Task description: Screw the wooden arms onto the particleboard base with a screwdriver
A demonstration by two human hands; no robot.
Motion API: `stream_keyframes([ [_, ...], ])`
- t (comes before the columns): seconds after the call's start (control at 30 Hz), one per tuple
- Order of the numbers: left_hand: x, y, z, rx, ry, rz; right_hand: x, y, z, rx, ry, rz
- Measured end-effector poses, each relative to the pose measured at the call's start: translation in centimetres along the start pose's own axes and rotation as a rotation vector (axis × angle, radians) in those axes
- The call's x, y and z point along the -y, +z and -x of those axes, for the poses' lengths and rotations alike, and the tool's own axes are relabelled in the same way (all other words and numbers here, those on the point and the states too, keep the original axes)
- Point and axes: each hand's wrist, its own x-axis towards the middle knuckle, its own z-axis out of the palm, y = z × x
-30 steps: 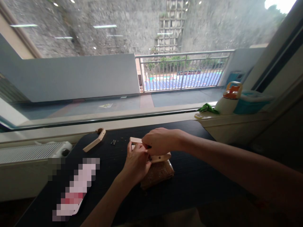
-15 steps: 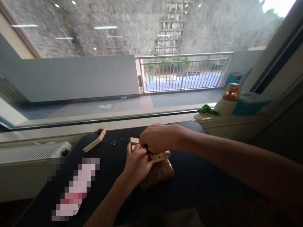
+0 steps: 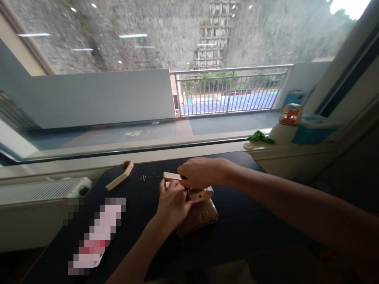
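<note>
Both of my hands meet over a small wooden assembly (image 3: 201, 194) on the black table (image 3: 242, 228). My left hand (image 3: 171, 203) is closed around the near end of a pale wooden piece (image 3: 170, 176). My right hand (image 3: 201, 172) is curled above it, pinching a small dark tool I cannot make out. Under the wooden parts lies a brown clear-wrapped packet (image 3: 199, 216).
A loose curved wooden piece (image 3: 121, 175) and a few small screws (image 3: 143, 178) lie on the far left of the table. A blurred-out flat item (image 3: 94, 236) lies near left. On the window sill at the right stand a white jug with an orange lid (image 3: 286, 126), a green cloth (image 3: 259, 137) and a teal box (image 3: 314, 128).
My right hand has shifted slightly over the wooden pieces, first nearer the left hand, then back right. The left hand has stayed put.
</note>
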Motion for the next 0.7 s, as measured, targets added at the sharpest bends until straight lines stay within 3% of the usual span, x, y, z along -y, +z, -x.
stream_keyframes([
  [0.1, 0.0, -0.1, 0.0, 0.005, 0.010, 0.008, 0.0, -0.7, 0.5, -0.001, 0.021, -0.007],
  [0.37, 0.0, 0.1, 0.0, -0.010, -0.004, -0.010, -0.6, -0.5, 0.3, -0.033, -0.141, 0.026],
  [0.7, -0.3, -0.3, 0.1, 0.007, -0.018, 0.010, 0.0, 0.2, 0.3, -0.054, -0.051, -0.005],
])
